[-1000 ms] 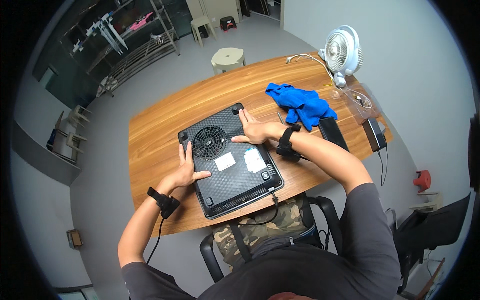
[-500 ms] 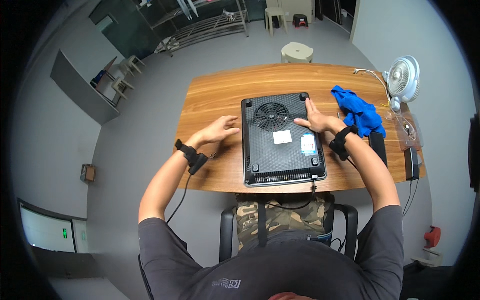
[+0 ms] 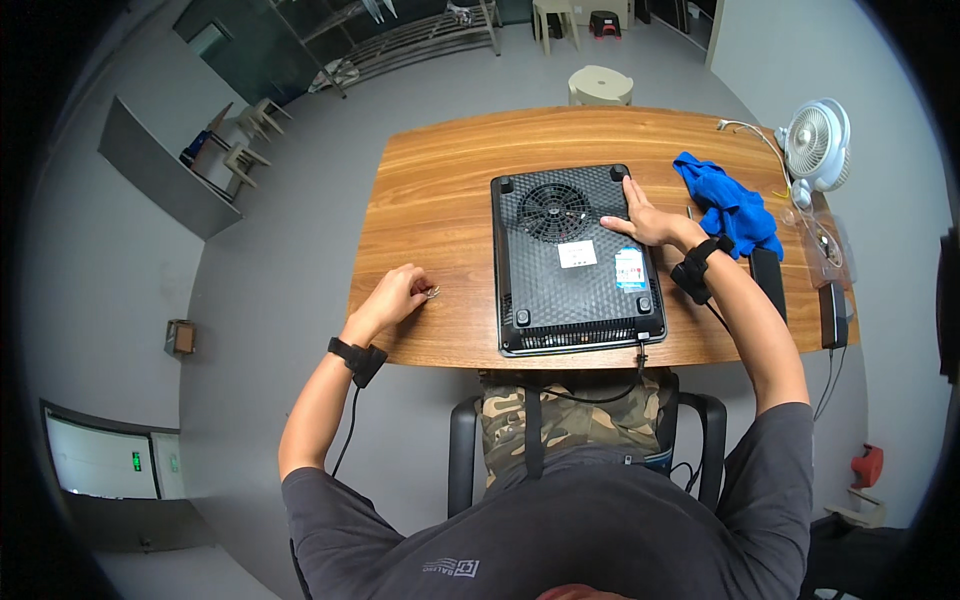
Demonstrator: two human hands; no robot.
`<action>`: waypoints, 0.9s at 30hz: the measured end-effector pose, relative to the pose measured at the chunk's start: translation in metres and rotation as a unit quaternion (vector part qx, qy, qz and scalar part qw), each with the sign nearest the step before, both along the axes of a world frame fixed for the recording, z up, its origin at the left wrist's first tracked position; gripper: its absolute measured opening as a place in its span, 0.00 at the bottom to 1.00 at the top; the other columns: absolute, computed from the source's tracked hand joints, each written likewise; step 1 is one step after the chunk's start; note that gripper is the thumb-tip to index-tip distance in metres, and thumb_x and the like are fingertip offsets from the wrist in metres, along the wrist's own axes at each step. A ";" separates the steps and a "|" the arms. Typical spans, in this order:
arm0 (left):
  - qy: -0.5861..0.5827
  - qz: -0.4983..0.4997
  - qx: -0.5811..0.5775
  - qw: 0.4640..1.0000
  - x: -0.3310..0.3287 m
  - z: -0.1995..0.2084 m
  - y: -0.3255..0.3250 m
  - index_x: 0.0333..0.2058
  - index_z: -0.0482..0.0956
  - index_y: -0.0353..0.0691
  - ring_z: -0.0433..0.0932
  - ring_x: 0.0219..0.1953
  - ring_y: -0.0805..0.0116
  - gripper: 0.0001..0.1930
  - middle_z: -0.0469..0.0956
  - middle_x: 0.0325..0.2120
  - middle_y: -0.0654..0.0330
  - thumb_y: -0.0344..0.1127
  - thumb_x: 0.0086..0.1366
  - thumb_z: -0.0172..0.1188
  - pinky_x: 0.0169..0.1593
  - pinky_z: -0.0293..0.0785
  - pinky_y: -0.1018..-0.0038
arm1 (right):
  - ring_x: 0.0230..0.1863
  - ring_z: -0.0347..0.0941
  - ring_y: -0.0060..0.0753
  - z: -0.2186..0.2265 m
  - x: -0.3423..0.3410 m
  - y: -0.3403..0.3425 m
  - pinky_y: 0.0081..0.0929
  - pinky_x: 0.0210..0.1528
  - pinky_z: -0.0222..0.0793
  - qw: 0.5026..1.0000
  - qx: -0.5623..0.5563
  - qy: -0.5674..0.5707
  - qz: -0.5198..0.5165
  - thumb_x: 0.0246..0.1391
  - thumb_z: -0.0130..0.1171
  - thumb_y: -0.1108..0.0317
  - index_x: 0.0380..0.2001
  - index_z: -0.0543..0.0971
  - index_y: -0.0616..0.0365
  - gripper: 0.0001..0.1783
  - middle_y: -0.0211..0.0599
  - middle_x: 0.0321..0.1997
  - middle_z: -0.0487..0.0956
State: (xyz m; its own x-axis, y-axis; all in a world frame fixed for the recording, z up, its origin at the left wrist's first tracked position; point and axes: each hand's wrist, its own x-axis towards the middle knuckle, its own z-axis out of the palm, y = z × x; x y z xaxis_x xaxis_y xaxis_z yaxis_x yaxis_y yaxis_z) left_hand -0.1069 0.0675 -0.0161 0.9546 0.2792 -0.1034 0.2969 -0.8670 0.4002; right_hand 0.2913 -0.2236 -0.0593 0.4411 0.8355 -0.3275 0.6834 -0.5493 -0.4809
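Observation:
An induction cooker (image 3: 550,290) lies bottom side up on the wooden table, showing its round fan grille, corner feet and two labels. My right hand (image 3: 650,222) rests on its upper right edge, fingers stretched and thumb spread over the black underside. Left of the cooker, my left hand (image 3: 398,292) is down at the tabletop with curled fingers pressed together. Small shiny metal pieces (image 3: 433,292), perhaps screws, show at those fingertips. Whether any are pinched is hidden by the fingers. A black cord runs from the cooker's near edge down toward my lap.
A blue cloth (image 3: 735,210) lies right of the cooker, with a black case (image 3: 767,285) below it. Along the right edge are a white fan (image 3: 815,145), a clear plastic tray (image 3: 832,250) and a black power adapter (image 3: 832,313). A pale stool (image 3: 600,85) stands beyond the table.
My left hand has moved away from the cooker's left side, toward me and left, and its fingers have curled at the small metal pieces. My right hand stays on the cooker.

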 end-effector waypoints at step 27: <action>-0.087 0.058 0.032 0.994 -0.012 0.000 -0.033 0.34 0.76 0.31 0.79 0.36 0.46 0.04 0.79 0.31 0.46 0.26 0.63 0.62 0.41 0.76 0.59 | 0.81 0.28 0.60 -0.007 0.003 -0.002 0.42 0.80 0.35 1.000 0.022 -0.009 0.000 0.57 0.49 0.23 0.73 0.29 0.72 0.70 0.68 0.79 0.31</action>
